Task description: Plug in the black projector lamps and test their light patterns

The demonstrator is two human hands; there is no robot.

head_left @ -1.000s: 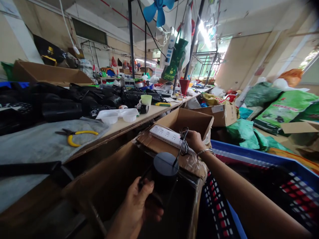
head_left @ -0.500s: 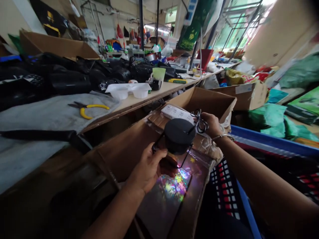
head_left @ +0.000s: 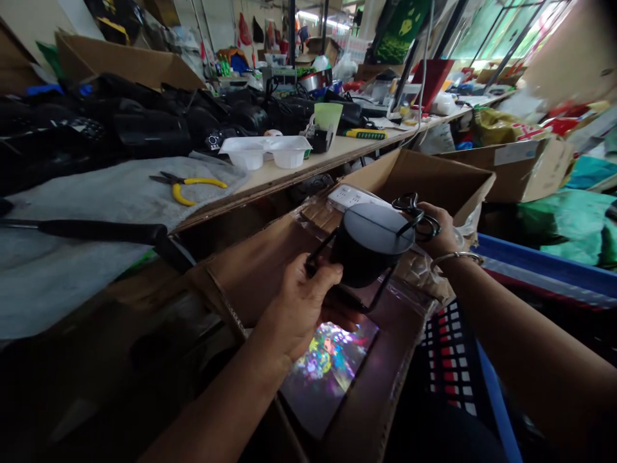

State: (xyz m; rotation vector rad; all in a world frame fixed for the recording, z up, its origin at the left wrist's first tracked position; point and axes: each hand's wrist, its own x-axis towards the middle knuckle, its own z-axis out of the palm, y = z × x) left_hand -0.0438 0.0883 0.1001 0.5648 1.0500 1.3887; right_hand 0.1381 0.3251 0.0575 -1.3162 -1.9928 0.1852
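My left hand is closed on the bracket of a black round projector light, holding it tilted above a cardboard box. Coloured light patterns fall from it onto a pale sheet inside the box. At the light's right side, my right hand is closed round a bundle of black cable that runs to the housing. Just behind the light, a white power strip lies on the box's flap.
Yellow-handled pliers and a white plastic tray lie on the bench to the left, before a row of black housings. A blue basket stands at the right, beside another open carton.
My view has shifted, so the surroundings sit further right. The light has tilted, showing more of its flat back and side, and its coloured pattern has moved on the sheet.
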